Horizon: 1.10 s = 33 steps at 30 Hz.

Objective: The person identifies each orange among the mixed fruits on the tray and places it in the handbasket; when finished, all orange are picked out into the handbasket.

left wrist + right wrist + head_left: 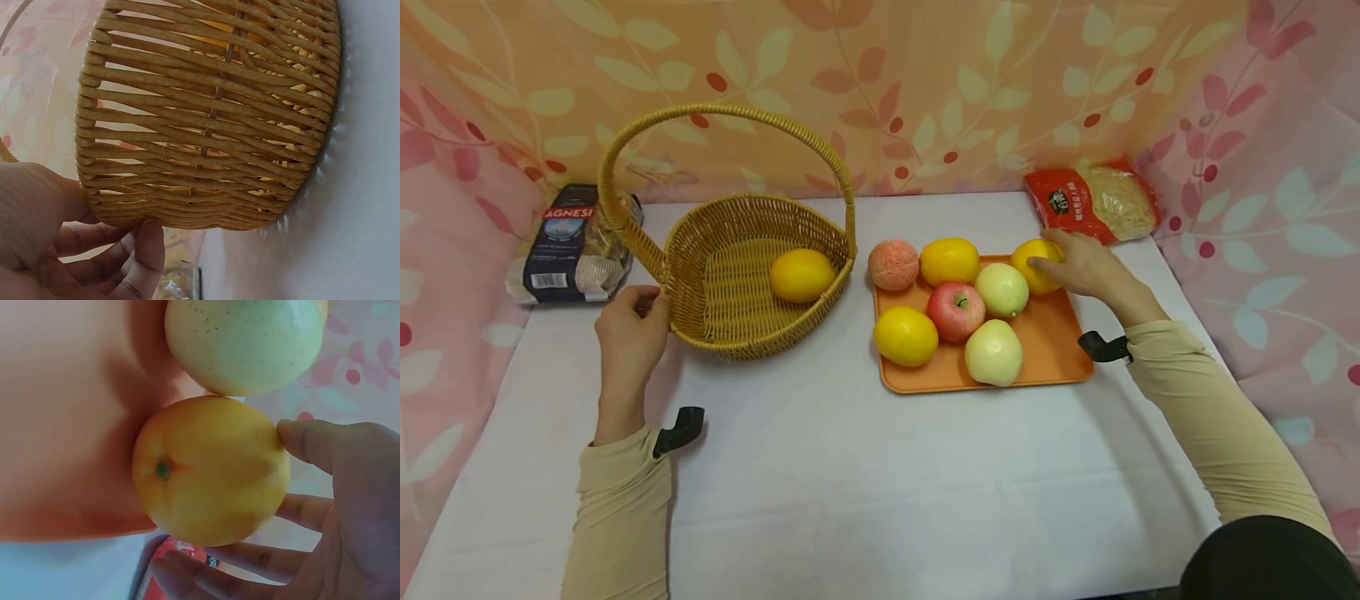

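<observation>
In the head view, I have the yellow fruit (1026, 257) at the back right of the tray (1060, 358); the basket (756, 343) stands left on the worktop (820, 483). In the left wrist view, my left grip (72, 240) is clamped on the basket's rim. In the right wrist view, my right grip (340, 525) has thumb and fingers round the fruit, seemingly the picking step; next calls for lifting clear of the pale pear (247, 344).

Wicker basket (212, 119), left grip (72, 240) holding edge
</observation>
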Each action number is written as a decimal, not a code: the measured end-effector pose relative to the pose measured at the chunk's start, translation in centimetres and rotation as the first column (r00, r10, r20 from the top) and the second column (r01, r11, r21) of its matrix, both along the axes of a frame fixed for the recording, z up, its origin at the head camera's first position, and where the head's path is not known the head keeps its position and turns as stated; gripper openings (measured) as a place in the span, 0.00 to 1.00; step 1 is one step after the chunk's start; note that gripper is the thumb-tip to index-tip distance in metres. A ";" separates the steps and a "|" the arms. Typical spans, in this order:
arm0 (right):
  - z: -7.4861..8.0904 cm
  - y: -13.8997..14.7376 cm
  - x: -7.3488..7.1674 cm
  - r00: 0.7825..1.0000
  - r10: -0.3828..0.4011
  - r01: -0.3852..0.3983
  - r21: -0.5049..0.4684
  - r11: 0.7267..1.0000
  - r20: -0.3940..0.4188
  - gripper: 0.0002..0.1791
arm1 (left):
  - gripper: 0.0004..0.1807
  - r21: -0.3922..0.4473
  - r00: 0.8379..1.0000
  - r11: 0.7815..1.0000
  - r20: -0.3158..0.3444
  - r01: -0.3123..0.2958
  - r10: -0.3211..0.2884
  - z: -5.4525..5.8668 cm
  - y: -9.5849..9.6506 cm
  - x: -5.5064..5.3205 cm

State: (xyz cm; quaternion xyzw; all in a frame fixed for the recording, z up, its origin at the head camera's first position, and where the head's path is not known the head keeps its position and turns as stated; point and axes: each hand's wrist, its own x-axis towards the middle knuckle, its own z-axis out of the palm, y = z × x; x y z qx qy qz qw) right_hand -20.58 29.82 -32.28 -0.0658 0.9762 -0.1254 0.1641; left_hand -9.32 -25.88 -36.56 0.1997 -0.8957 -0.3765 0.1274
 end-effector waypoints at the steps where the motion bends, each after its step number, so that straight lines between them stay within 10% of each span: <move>1: -0.1 0.0 0.0 1.000 0.004 -0.004 -0.001 1.000 0.002 0.42 | 0.20 -0.001 1.000 1.000 -0.001 -0.001 0.001 0.0 0.0 0.0; 22: -0.7 -0.1 -0.4 1.000 -0.004 0.004 -0.015 1.000 -0.012 0.40 | 0.21 0.011 1.000 1.000 0.018 -0.005 0.005 0.1 0.0 -0.1; 33: -0.1 -0.5 0.1 0.979 -0.023 0.015 -0.041 0.999 -0.203 0.38 | 0.21 0.008 1.000 1.000 0.008 -0.007 0.007 0.0 0.0 0.0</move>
